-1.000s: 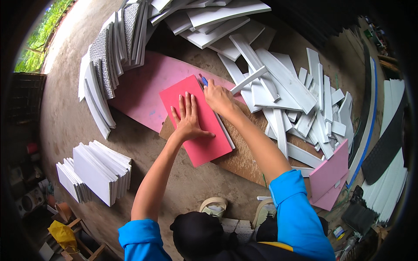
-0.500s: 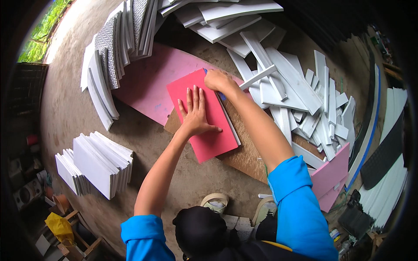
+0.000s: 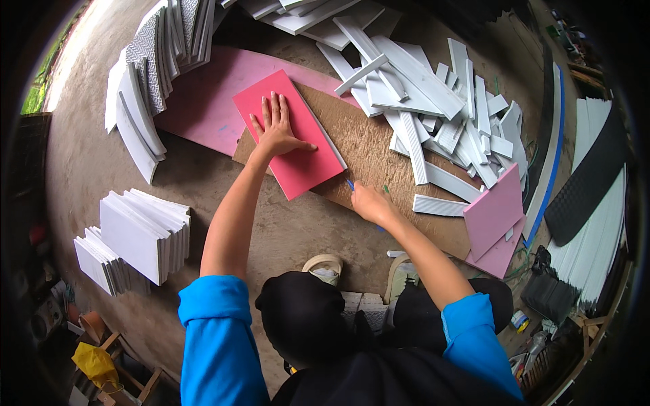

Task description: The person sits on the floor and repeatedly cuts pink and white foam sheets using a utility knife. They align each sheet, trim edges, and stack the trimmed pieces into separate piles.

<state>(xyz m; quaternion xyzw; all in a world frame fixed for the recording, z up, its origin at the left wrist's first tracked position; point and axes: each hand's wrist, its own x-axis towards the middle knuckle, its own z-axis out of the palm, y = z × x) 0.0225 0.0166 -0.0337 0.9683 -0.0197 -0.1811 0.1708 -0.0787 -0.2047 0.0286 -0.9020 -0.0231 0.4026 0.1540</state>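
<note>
While the left hand (image 3: 276, 132) lies flat with fingers spread, pressing on a red foam sheet (image 3: 290, 135), the right hand (image 3: 369, 201) is closed around a small blue-handled cutter (image 3: 351, 184) at the near lower corner of that sheet, the blade end hidden by the fingers. The two hands are apart, the left near the middle of the sheet and the right just off its lower right edge. The red sheet rests tilted on a brown cutting board (image 3: 379, 152), which lies on the concrete floor (image 3: 88, 169); a thin white sheet edge shows under the red sheet's right side. A larger pink foam sheet (image 3: 203, 108) lies partly beneath the board, toward the upper left. Beyond the board, a loose heap of white foam strips (image 3: 433, 101) spreads to the upper right, and two smaller pink pieces (image 3: 497, 220) lie at the board's right end. Upright stacks of white panels (image 3: 145, 233) stand on the floor to the left, with more leaning white panels (image 3: 145, 74) further up. Both sleeves are blue.
</note>
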